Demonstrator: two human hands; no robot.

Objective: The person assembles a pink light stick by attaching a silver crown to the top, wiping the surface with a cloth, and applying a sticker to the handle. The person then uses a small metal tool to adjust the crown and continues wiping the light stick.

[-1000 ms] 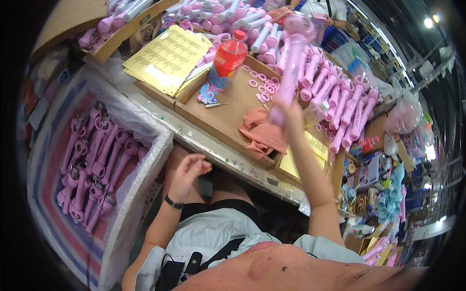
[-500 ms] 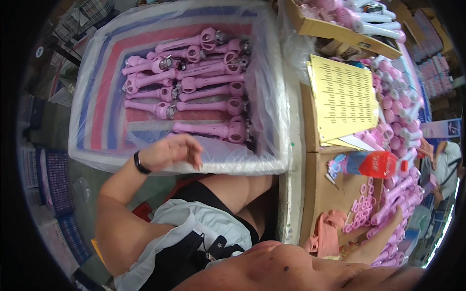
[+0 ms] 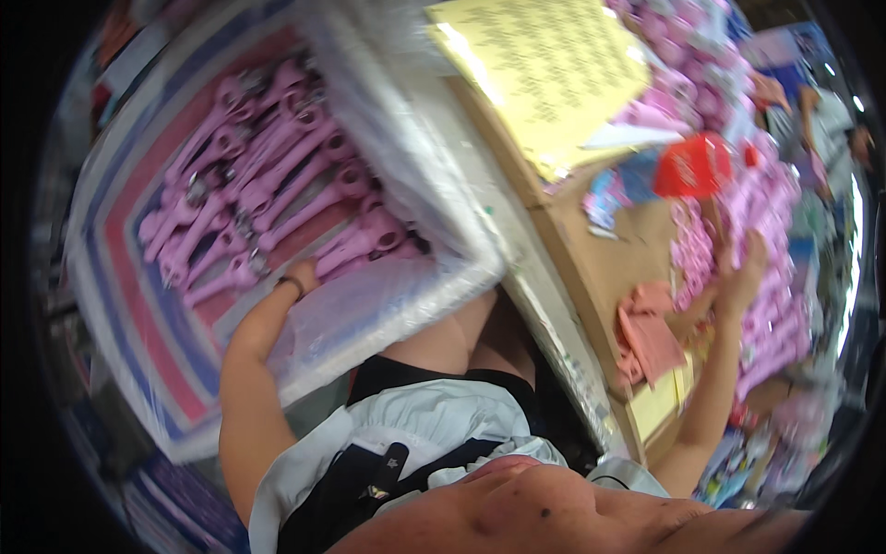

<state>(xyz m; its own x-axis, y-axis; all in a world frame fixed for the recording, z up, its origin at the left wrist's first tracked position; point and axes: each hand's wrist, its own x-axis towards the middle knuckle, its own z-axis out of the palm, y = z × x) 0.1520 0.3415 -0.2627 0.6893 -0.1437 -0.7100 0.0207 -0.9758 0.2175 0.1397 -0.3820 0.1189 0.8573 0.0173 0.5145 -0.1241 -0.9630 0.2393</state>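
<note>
My left hand (image 3: pixel 305 273), a dark band on its wrist, reaches over the near wall of a plastic-lined bin (image 3: pixel 480 263). It is at the end of a pink wand-like plastic piece (image 3: pixel 362 242) with an openwork head; its fingers are blurred and partly hidden. More such pink pieces (image 3: pixel 286 138) lie in rows in the bin, some with shiny metal-looking ends. On the right, my right hand (image 3: pixel 741 277) is at the edge of a heap of pink plastic handles (image 3: pixel 771 231), fingers apart, with no held piece visible.
Between bin and heap runs a pale ledge (image 3: pixel 544 323) beside a cardboard surface (image 3: pixel 577 268). On it are yellow printed sheets (image 3: pixel 544 74), a red-labelled bottle (image 3: pixel 692 166), pink rings (image 3: pixel 690 254) and an orange cloth (image 3: pixel 649 332). Another person (image 3: pixel 826 120) is at the far right.
The view has turned, so the bin appears tilted. My left hand has gone from above the bin's near edge down to the pink pieces. My right hand has moved farther forward along the heap.
</note>
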